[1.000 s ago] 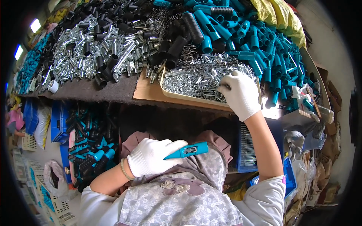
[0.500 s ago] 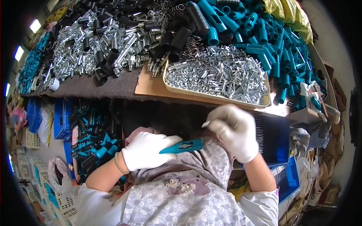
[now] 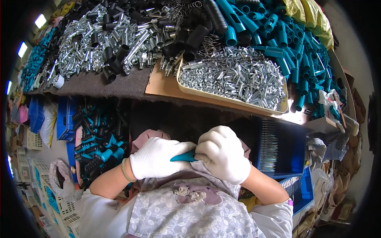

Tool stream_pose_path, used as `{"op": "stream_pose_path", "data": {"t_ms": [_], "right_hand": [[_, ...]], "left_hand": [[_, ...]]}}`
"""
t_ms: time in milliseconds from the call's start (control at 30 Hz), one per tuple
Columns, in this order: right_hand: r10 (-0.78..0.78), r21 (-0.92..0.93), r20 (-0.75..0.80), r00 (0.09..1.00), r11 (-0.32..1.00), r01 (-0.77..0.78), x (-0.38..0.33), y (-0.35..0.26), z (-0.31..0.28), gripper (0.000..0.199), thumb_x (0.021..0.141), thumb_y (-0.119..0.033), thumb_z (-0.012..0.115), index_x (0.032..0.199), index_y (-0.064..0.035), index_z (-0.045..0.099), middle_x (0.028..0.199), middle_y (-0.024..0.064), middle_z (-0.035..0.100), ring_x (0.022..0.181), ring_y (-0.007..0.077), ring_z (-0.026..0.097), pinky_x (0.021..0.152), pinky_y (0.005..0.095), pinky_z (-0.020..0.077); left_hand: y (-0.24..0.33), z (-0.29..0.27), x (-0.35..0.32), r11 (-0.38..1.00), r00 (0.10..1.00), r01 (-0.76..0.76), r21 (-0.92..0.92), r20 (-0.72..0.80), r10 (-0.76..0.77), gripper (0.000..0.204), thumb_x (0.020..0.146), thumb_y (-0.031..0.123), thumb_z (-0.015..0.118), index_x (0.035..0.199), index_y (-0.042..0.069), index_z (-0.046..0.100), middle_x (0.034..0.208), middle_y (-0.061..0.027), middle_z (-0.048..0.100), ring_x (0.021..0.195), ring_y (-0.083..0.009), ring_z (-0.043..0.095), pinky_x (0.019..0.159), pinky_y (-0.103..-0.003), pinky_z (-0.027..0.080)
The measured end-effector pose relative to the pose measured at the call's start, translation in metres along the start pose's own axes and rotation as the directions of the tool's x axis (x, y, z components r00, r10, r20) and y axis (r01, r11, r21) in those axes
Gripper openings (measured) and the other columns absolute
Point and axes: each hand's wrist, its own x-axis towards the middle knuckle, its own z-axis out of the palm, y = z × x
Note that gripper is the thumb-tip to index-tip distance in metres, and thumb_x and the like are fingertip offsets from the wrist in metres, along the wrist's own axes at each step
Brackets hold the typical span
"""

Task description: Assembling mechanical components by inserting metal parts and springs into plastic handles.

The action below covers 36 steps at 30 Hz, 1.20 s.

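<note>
Between my gloved hands, over my lap, lies a teal plastic tube (image 3: 183, 156) with a tapered end. My left hand (image 3: 156, 158), in a white knit glove, is closed around its left part. My right hand (image 3: 225, 155), gloved the same way, is curled with its fingers bunched over the tube's right end and hides it. The cut-out in the tube's side is covered too. Any small piece inside the right fingers is out of sight.
Ahead on the bench, a shallow cream tray (image 3: 284, 104) holds small metal pins. Around it lie heaped metal parts (image 3: 85, 47), black sleeves (image 3: 115, 63) and teal tubes (image 3: 303, 71). Blue bins (image 3: 287, 158) stand at right; black-and-teal assembled parts (image 3: 99, 152) are piled at left.
My right hand, earlier raised to the right with a small metal piece at its fingertips, has come down and left onto the tube's right end. My left hand still holds the tube.
</note>
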Motion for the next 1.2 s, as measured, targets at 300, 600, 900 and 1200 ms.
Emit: {"op": "stream_pose_path", "data": {"t_ms": [300,600,900,1200], "right_hand": [[0.374,0.17,0.326,0.868,0.88,-0.443,0.003,-0.013,-0.011,0.025,0.075,-0.017,0.079,0.084,-0.0013,0.062,0.088,0.012,0.062,0.085,0.0283,0.061,0.077,0.0388,0.0505],[0.469,0.249,0.618,0.631,0.645,-0.723,0.007,0.0,-0.005,0.034,0.072,-0.02,0.083,0.08,-0.0009,0.056,0.071,0.0174,0.061,0.067,0.026,0.06,0.064,0.0379,0.0489],[0.548,0.234,0.509,0.664,0.654,-0.719,0.02,-0.005,-0.008,0.04,0.071,-0.023,0.088,0.083,-0.0024,0.054,0.069,0.014,0.059,0.065,0.0196,0.057,0.062,0.0352,0.0483],[0.477,0.344,0.472,0.741,0.674,-0.653,0.006,-0.006,0.001,0.041,0.072,-0.018,0.088,0.088,-0.0039,0.053,0.079,0.0148,0.061,0.073,0.0264,0.062,0.067,0.0365,0.0494]], "left_hand": [[0.003,0.008,-0.007,0.999,0.998,-0.032,0.032,-0.047,0.033,0.038,0.086,0.036,0.07,0.114,0.013,0.061,0.08,-0.0092,0.066,0.07,-0.0306,0.069,0.06,-0.042,0.056],[0.007,0.009,-0.013,0.98,0.99,-0.101,0.172,-0.076,0.115,0.035,0.085,0.033,0.069,0.113,0.014,0.061,0.073,-0.0062,0.058,0.063,-0.0267,0.065,0.055,-0.039,0.053],[-0.01,-0.009,-0.021,0.989,0.988,-0.067,0.132,-0.131,0.085,0.053,0.083,0.04,0.073,0.128,0.013,0.062,0.081,-0.0074,0.063,0.066,-0.0256,0.067,0.057,-0.035,0.053],[-0.018,0.002,-0.034,0.968,0.98,-0.057,-0.243,-0.199,0.007,0.049,0.077,0.036,0.082,0.116,0.008,0.07,0.089,-0.0123,0.07,0.071,-0.0306,0.068,0.066,-0.037,0.055]]}}
